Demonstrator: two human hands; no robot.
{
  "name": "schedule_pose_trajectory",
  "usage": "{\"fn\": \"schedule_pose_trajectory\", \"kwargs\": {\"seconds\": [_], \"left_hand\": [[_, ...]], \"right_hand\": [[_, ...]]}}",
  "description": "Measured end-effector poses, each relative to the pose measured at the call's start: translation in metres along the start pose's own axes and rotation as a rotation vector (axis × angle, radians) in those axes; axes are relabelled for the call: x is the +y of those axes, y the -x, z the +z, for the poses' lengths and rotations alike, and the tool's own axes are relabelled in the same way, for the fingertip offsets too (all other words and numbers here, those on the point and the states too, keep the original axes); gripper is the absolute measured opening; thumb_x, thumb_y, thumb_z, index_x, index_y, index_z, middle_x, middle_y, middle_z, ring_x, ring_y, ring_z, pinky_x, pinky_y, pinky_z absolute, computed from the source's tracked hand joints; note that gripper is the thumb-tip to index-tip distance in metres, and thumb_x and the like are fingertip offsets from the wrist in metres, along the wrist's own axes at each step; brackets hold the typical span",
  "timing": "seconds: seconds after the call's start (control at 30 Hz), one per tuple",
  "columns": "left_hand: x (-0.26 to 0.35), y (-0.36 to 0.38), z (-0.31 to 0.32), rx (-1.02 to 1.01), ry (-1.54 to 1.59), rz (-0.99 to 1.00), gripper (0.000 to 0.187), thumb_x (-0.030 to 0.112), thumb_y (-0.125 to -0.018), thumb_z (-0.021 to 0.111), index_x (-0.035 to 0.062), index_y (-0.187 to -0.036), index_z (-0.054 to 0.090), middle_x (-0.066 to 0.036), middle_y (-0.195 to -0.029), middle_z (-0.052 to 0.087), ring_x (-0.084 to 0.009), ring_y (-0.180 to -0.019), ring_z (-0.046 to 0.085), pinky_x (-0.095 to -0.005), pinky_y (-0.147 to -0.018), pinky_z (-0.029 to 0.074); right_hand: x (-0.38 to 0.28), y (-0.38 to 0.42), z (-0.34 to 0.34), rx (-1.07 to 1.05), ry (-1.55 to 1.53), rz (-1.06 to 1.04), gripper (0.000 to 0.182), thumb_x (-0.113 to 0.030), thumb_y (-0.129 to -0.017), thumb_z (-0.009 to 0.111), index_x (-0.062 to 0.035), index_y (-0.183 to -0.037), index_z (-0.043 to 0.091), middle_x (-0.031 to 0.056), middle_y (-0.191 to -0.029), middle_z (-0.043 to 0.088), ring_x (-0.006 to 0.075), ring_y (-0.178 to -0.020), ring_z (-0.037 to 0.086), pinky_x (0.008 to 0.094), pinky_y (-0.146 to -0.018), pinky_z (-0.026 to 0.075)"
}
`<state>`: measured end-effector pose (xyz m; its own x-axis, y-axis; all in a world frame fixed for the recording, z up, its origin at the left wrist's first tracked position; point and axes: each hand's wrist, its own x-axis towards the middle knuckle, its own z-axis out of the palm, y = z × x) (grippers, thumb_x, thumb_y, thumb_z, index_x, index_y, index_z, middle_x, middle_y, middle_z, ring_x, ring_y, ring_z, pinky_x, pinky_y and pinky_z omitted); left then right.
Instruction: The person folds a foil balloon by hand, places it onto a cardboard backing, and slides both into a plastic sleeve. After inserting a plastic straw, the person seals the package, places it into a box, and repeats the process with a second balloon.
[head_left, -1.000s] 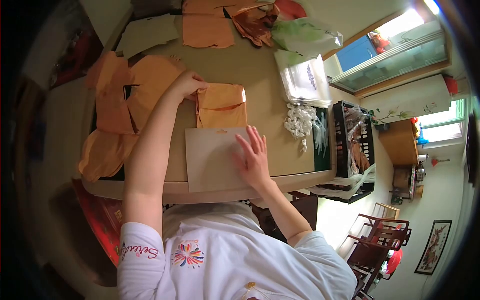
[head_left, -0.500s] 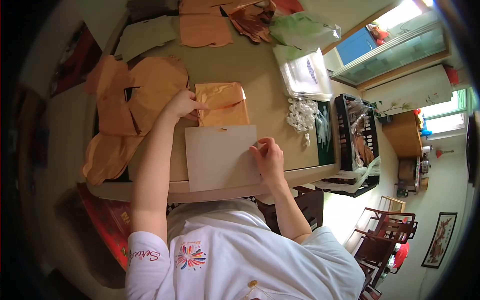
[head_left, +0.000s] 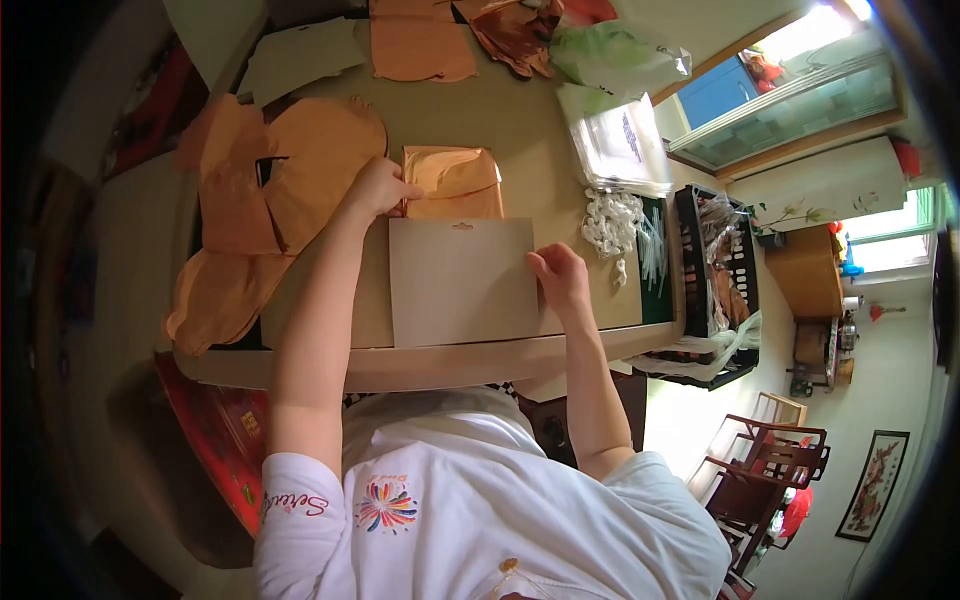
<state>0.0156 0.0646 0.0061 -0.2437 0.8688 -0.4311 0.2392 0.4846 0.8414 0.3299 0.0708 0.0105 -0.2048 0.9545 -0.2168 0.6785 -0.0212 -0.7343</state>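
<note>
A folded sheet of shiny orange foil, perhaps a flat foil balloon, lies on the table. At its left edge my left hand pinches it between thumb and fingers. Nearer to me a grey card with a small hang hole overlaps the foil's lower part. My right hand is closed at the card's upper right edge, with the thumb tip against it and the other fingers curled. Larger unfolded orange foil pieces lie left of my left hand.
At the right are clear plastic bags, a white string-like bundle, thin clear sticks and a black crate beside the table. More grey card, orange foil and a green plastic bag lie at the back.
The grey card has slid away from me, off the table's front lip, and sits straighter, covering more of the foil. My right hand has moved along with its edge. The whole view has shifted slightly.
</note>
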Motion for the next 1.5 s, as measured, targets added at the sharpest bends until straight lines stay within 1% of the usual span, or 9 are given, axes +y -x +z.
{"fn": "schedule_pose_trajectory", "kwargs": {"seconds": [0.1, 0.2, 0.3, 0.33, 0.6, 1.03, 1.13, 1.23, 1.5], "left_hand": [[0.000, -0.003, -0.002, 0.005, 0.013, 0.012, 0.020, 0.009, -0.075, 0.076, -0.0071, -0.077, 0.063, -0.011, -0.067, 0.064, -0.0169, -0.054, 0.064, -0.0293, -0.049, 0.055], [0.005, 0.000, -0.006, -0.021, -0.037, 0.007, 0.018, 0.010, -0.077, 0.074, -0.0044, -0.080, 0.063, -0.010, -0.071, 0.065, -0.0165, -0.057, 0.064, -0.0283, -0.052, 0.054], [0.006, -0.002, -0.006, -0.028, -0.041, 0.002, 0.017, 0.011, -0.079, 0.073, -0.0023, -0.082, 0.064, -0.009, -0.073, 0.066, -0.0161, -0.059, 0.064, -0.0273, -0.053, 0.054], [0.006, -0.002, -0.006, -0.025, -0.028, 0.000, 0.016, 0.012, -0.080, 0.073, -0.0020, -0.082, 0.064, -0.009, -0.073, 0.066, -0.0159, -0.060, 0.064, -0.0270, -0.053, 0.054], [0.006, -0.005, -0.007, -0.039, -0.010, -0.020, 0.017, 0.013, -0.080, 0.073, -0.0012, -0.083, 0.065, -0.008, -0.074, 0.067, -0.0146, -0.063, 0.065, -0.0267, -0.053, 0.053], [0.007, -0.017, -0.004, 0.025, 0.090, 0.074, 0.018, 0.014, -0.081, 0.072, -0.0019, -0.085, 0.065, -0.004, -0.072, 0.064, -0.0121, -0.061, 0.061, -0.0265, -0.055, 0.052], [0.009, -0.024, -0.005, 0.012, 0.034, 0.071, 0.016, 0.010, -0.079, 0.072, -0.0023, -0.088, 0.067, -0.007, -0.077, 0.068, -0.0159, -0.064, 0.066, -0.0290, -0.057, 0.055], [0.006, -0.022, -0.006, 0.022, 0.100, 0.062, 0.016, 0.011, -0.080, 0.072, -0.0024, -0.089, 0.067, -0.007, -0.078, 0.068, -0.0155, -0.067, 0.066, -0.0290, -0.058, 0.055], [0.006, -0.015, -0.005, 0.037, 0.102, 0.155, 0.017, 0.014, -0.079, 0.074, -0.0010, -0.086, 0.068, -0.003, -0.074, 0.066, -0.0103, -0.066, 0.062, -0.0264, -0.058, 0.053]], "right_hand": [[-0.028, 0.013, 0.011, 0.195, 0.241, -0.318, 0.037, -0.020, -0.082, 0.071, -0.0093, -0.116, 0.060, 0.0150, -0.126, 0.056, 0.0284, -0.106, 0.059, 0.0395, -0.090, 0.048], [-0.038, 0.015, 0.024, 0.055, 0.461, -0.789, 0.053, -0.029, -0.083, 0.068, -0.0161, -0.132, 0.051, 0.0140, -0.147, 0.035, 0.0325, -0.132, 0.038, 0.0525, -0.108, 0.030], [-0.033, 0.011, 0.040, -0.115, 0.551, -0.876, 0.055, -0.037, -0.086, 0.063, -0.0191, -0.137, 0.049, 0.0121, -0.150, 0.031, 0.0315, -0.140, 0.028, 0.0592, -0.112, 0.017], [-0.034, 0.013, 0.040, -0.162, 0.584, -0.886, 0.054, -0.039, -0.088, 0.060, -0.0201, -0.138, 0.048, 0.0102, -0.151, 0.032, 0.0302, -0.140, 0.029, 0.0583, -0.112, 0.018], [-0.027, 0.021, 0.039, -0.217, 0.546, -0.906, 0.052, -0.035, -0.089, 0.059, -0.0201, -0.138, 0.048, 0.0085, -0.147, 0.040, 0.0274, -0.139, 0.031, 0.0565, -0.113, 0.017], [-0.026, 0.006, 0.029, -0.256, 0.575, -0.957, 0.053, -0.037, -0.089, 0.059, -0.0200, -0.139, 0.047, 0.0072, -0.147, 0.040, 0.0265, -0.140, 0.030, 0.0552, -0.114, 0.017], [-0.023, 0.002, 0.032, -0.252, 0.602, -0.970, 0.053, -0.036, -0.090, 0.058, -0.0200, -0.138, 0.047, 0.0073, -0.147, 0.040, 0.0264, -0.140, 0.030, 0.0552, -0.114, 0.017], [-0.024, 0.009, 0.035, -0.253, 0.587, -0.957, 0.052, -0.036, -0.090, 0.058, -0.0199, -0.138, 0.047, 0.0073, -0.147, 0.040, 0.0264, -0.140, 0.030, 0.0551, -0.114, 0.017], [-0.024, 0.013, 0.038, -0.249, 0.564, -0.946, 0.052, -0.037, -0.090, 0.058, -0.0201, -0.137, 0.047, 0.0069, -0.147, 0.040, 0.0260, -0.140, 0.029, 0.0543, -0.115, 0.016]]}}
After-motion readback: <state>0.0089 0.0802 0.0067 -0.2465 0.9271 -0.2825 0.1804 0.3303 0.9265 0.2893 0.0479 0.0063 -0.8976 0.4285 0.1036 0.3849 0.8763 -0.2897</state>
